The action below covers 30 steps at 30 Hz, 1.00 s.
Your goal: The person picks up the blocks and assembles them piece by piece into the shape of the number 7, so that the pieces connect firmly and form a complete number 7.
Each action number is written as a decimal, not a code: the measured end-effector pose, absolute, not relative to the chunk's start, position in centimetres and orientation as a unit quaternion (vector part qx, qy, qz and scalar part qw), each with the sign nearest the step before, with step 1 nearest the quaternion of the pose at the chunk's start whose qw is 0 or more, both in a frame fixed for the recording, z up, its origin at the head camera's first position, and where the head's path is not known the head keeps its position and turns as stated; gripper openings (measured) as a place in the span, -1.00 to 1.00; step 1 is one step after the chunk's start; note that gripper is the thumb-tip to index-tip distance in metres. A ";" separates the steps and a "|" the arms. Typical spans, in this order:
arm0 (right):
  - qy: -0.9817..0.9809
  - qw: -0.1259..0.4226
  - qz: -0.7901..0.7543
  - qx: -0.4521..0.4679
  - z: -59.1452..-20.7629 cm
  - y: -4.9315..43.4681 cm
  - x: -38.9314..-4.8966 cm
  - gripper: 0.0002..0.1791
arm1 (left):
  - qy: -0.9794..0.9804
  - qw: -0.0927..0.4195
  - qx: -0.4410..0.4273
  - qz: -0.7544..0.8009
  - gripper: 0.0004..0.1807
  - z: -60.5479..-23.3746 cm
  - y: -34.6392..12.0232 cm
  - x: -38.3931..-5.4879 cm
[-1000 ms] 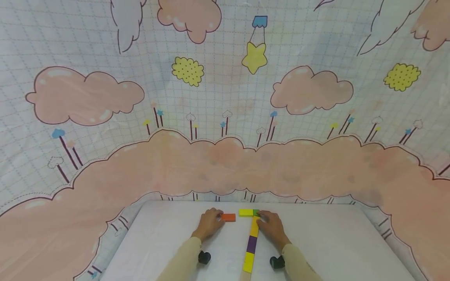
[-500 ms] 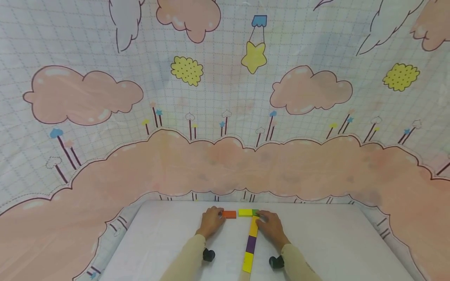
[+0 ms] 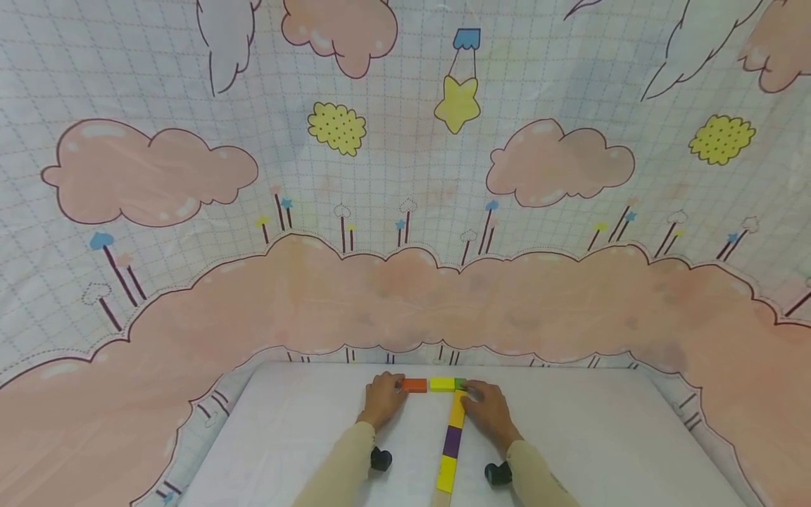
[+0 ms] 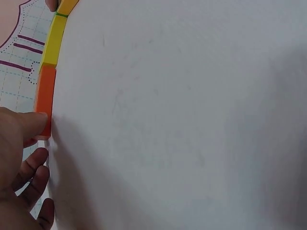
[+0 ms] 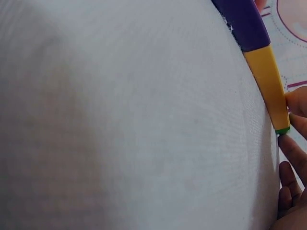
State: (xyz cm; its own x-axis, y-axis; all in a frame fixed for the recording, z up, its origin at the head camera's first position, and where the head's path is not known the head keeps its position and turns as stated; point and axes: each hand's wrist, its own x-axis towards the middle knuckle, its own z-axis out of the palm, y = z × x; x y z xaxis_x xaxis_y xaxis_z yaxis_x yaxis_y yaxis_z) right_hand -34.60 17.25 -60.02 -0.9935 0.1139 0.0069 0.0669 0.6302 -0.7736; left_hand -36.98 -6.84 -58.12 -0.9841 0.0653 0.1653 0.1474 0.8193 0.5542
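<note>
In the head view my left hand (image 3: 382, 400) pinches the near left end of an orange-red toy block (image 3: 415, 385) near the table's far edge. The left wrist view shows the thumb against the orange block (image 4: 45, 91), whose other end meets a yellow block (image 4: 54, 40). From above, a narrow gap shows between orange and yellow block (image 3: 442, 384). My right hand (image 3: 491, 408) holds the corner: its curled fingers are at the green block (image 3: 460, 383), the thumb beside the amber block (image 3: 457, 408). The green block is mostly hidden in the right wrist view.
From the amber block a row runs toward me: purple block (image 3: 453, 442), yellow block (image 3: 446, 474), then a tan block (image 3: 441, 498) cut by the frame. The white table (image 3: 285, 422) ends at a patterned cloth backdrop (image 3: 405, 303). Dark wrist devices (image 3: 498, 474) hang under both sleeves.
My left hand has slid the orange block slightly right and away from me, in line with the yellow block. The right hand stays at the corner.
</note>
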 end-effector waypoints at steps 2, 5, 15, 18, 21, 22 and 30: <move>-0.902 0.024 0.428 -0.054 -60.1 17.2 -34.6 -0.63 | -0.952 0.074 -0.053 -0.292 -0.62 -58.3 -6.7 -37.0; -0.900 0.024 0.431 -0.053 -60.1 17.2 -34.7 -0.63 | -0.953 0.082 -0.048 -0.288 -0.62 -58.4 -6.5 -37.0; -0.903 0.030 0.425 -0.049 -60.0 17.3 -34.8 -0.63 | -0.949 0.110 -0.062 -0.290 -0.63 -58.2 -6.0 -36.8; -0.904 0.031 0.424 -0.048 -60.0 17.3 -34.7 -0.63 | -0.949 0.113 -0.065 -0.288 -0.63 -58.2 -5.9 -36.7; -0.904 0.030 0.424 -0.049 -60.0 17.2 -34.6 -0.63 | -0.949 0.107 -0.063 -0.289 -0.63 -58.1 -5.8 -36.7; -0.903 0.030 0.425 -0.050 -60.0 17.2 -34.6 -0.63 | -0.948 0.102 -0.061 -0.296 -0.63 -58.1 -5.8 -36.7; -0.903 0.027 0.423 -0.062 -59.9 17.1 -34.6 -0.63 | -0.949 0.094 -0.058 -0.296 -0.63 -58.4 -5.9 -37.0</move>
State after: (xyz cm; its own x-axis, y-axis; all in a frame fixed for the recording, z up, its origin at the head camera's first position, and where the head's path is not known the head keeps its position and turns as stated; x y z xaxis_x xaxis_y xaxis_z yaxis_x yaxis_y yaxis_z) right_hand -34.58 17.08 -59.89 -0.9907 0.1358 -0.0032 0.0893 0.6336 -0.7685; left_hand -37.00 -5.91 -58.39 -0.9755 0.0548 0.2130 0.1662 0.8179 0.5508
